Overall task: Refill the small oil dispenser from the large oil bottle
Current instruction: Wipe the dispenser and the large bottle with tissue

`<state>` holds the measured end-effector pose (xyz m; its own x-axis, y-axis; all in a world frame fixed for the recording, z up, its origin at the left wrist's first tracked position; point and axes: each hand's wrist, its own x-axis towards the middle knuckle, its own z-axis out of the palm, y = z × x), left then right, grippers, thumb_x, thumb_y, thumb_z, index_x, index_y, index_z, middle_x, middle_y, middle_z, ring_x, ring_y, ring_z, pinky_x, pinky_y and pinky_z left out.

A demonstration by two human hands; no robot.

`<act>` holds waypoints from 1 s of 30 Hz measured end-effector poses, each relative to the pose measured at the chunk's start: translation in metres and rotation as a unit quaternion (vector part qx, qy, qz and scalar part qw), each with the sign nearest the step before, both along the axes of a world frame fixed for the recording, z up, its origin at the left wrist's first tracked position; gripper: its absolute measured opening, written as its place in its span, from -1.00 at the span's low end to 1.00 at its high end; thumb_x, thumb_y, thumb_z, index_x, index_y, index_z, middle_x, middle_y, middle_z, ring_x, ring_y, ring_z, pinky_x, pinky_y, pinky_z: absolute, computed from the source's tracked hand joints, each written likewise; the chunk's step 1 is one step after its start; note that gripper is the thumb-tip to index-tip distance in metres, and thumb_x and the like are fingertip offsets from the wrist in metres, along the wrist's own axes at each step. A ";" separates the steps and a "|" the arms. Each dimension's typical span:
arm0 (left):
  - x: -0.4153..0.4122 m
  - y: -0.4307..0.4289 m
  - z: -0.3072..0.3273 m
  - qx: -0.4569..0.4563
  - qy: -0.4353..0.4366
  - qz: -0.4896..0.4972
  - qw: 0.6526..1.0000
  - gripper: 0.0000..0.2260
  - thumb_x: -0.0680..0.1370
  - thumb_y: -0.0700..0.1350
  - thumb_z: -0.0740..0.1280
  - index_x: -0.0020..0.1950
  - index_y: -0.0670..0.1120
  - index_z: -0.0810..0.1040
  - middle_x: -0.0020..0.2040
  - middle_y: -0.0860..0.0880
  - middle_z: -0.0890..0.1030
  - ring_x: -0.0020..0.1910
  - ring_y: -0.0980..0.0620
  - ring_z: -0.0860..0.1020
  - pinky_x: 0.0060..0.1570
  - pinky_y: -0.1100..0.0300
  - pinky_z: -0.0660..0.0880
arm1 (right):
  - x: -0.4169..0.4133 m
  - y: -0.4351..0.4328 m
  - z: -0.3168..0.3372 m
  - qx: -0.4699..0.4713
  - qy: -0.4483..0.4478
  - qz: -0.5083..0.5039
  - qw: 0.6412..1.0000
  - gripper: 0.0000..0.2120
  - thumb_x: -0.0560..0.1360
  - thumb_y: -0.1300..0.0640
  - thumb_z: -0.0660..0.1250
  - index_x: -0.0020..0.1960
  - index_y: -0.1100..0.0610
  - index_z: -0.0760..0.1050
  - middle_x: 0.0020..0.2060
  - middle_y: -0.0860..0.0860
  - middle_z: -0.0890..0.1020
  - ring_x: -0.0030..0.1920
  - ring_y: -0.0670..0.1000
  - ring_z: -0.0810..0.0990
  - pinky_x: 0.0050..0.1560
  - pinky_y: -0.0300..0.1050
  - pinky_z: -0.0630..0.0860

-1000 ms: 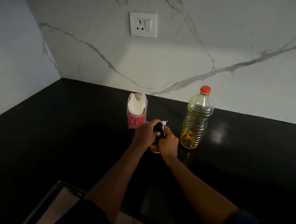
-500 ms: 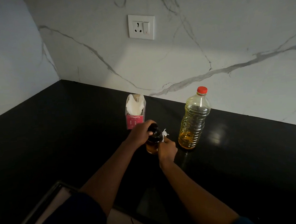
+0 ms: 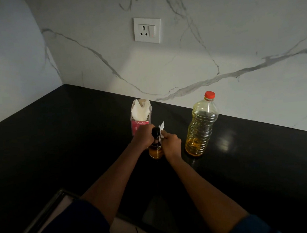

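Gripping the dark top of the dispenser [image 3: 156, 150] with the left hand [image 3: 144, 138]; pinching a white tissue scrap [image 3: 162, 126] against its neck with the right hand [image 3: 172, 145]. Amber oil low in its glass base, upright on the black desk [image 3: 72, 135]. At 3 o'clock, near the hands but apart, the bottle [image 3: 201, 128], upright, red cap [image 3: 209, 95] on. At 11 o'clock, just behind the left hand, a pink tissue box [image 3: 137, 126] with white tissue poking up. At 12 o'clock, on the marble wall [image 3: 234, 33], a white socket [image 3: 147, 30]. At 6 o'clock, dark blue sleeves [image 3: 75, 229].
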<state>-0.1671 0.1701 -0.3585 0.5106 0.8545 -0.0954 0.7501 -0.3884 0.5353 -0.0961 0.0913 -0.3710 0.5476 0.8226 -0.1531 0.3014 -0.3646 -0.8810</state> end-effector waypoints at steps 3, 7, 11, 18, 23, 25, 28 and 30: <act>-0.002 -0.001 0.002 -0.001 0.007 -0.019 1.000 -0.79 0.53 -0.21 0.28 0.17 -0.20 0.47 0.08 -0.15 0.57 0.13 -0.07 0.54 0.21 0.02 0.46 | 0.008 0.010 0.006 -0.006 0.041 -0.013 0.999 -0.71 0.54 0.28 0.15 -0.17 0.07 0.60 -0.19 0.04 0.65 -0.11 0.01 0.59 -0.03 -0.11 0.50; -0.003 -0.002 0.003 0.002 0.009 -0.031 0.999 -0.69 0.49 -0.23 0.34 0.22 -0.18 0.45 0.13 -0.14 0.56 0.18 -0.08 0.51 0.25 0.01 0.43 | 0.018 0.021 -0.007 -0.031 0.094 -0.031 0.995 -0.78 0.50 0.18 0.20 -0.30 0.10 0.48 -0.16 0.12 0.62 -0.08 0.08 0.58 0.06 0.06 0.48; -0.005 -0.001 0.002 -0.002 0.001 -0.056 0.998 -0.67 0.49 -0.28 0.32 0.25 -0.16 0.44 0.17 -0.14 0.55 0.20 -0.08 0.51 0.23 0.01 0.45 | 0.018 0.020 -0.018 -0.007 0.172 -0.082 0.982 -0.86 0.44 0.16 0.26 -0.22 0.16 0.57 -0.14 0.15 0.65 -0.07 0.11 0.61 -0.01 0.09 0.52; -0.002 -0.003 0.006 0.044 0.041 -0.032 0.998 -0.78 0.55 -0.20 0.26 0.20 -0.14 0.49 0.13 -0.12 0.57 0.13 -0.04 0.53 0.21 0.10 0.45 | 0.001 0.000 -0.020 0.045 0.157 -0.166 0.972 -0.81 0.56 0.18 0.23 0.05 0.22 0.58 -0.23 0.01 0.60 -0.34 -0.16 0.48 -0.40 -0.32 0.35; 0.002 -0.005 0.009 -0.008 0.019 0.010 1.000 -0.84 0.57 -0.18 0.23 0.10 -0.17 0.52 -0.02 -0.09 0.58 -0.03 0.01 0.55 0.04 0.19 0.48 | -0.011 0.001 -0.018 0.069 0.092 -0.143 0.983 -0.67 0.58 0.28 0.17 0.32 0.19 0.44 0.15 0.10 0.60 -0.04 -0.09 0.57 -0.03 -0.28 0.51; 0.003 -0.006 0.006 -0.026 0.003 0.019 0.999 -0.86 0.56 -0.16 0.25 0.07 -0.16 0.52 -0.02 -0.09 0.59 -0.02 0.00 0.57 0.07 0.16 0.51 | -0.013 0.003 -0.017 0.073 0.096 -0.119 0.986 -0.65 0.59 0.28 0.13 0.35 0.16 0.40 0.16 0.09 0.59 0.00 -0.08 0.57 0.07 -0.22 0.52; 0.002 -0.008 0.001 -0.033 -0.017 0.018 0.999 -0.86 0.51 -0.13 0.33 0.03 -0.16 0.54 0.00 -0.12 0.62 0.02 -0.04 0.58 0.15 0.04 0.50 | -0.005 0.004 -0.019 0.086 0.139 -0.127 0.978 -0.70 0.60 0.23 0.13 0.27 0.15 0.50 0.04 0.07 0.63 -0.03 -0.06 0.57 0.01 -0.22 0.49; 0.001 -0.008 0.000 -0.034 -0.022 0.012 0.999 -0.76 0.46 -0.14 0.40 0.10 -0.15 0.53 0.05 -0.11 0.62 0.11 -0.05 0.56 0.22 0.01 0.45 | 0.002 0.004 -0.021 0.077 0.187 -0.152 0.967 -0.78 0.60 0.17 0.15 0.06 0.14 0.57 -0.10 0.05 0.63 -0.06 -0.02 0.58 -0.12 -0.23 0.48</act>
